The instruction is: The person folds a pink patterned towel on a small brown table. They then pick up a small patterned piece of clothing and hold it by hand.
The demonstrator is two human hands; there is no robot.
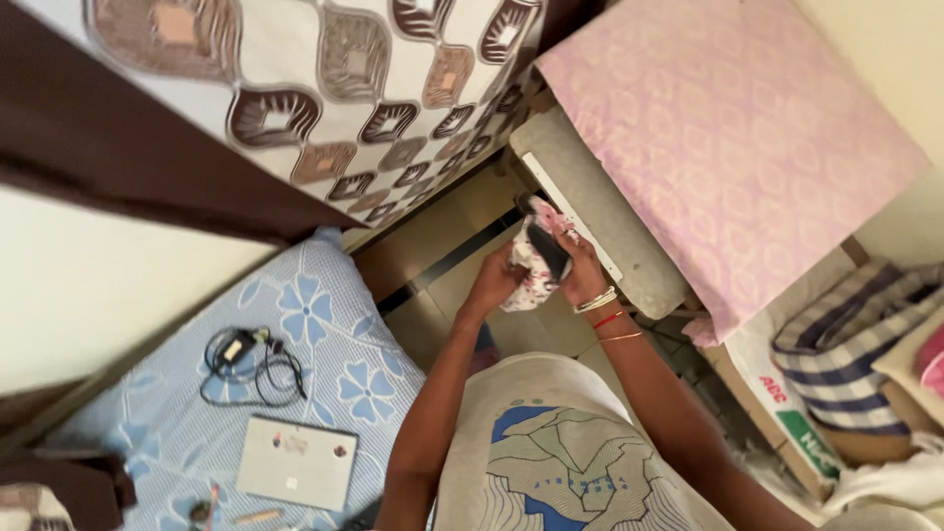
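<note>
Both my hands meet in front of me over the floor. My right hand, with bangles on its wrist, grips a dark flat object wrapped in a white cloth with pink print. My left hand holds the lower left part of the same cloth. The cloth hides most of the dark object, and I cannot tell what it is.
A pink-covered bed or table stands to the right with a grey board beside it. A patterned bedspread hangs ahead. On the blue flowered mattress at left lie a black cable with charger and a silver laptop. A checked bag sits far right.
</note>
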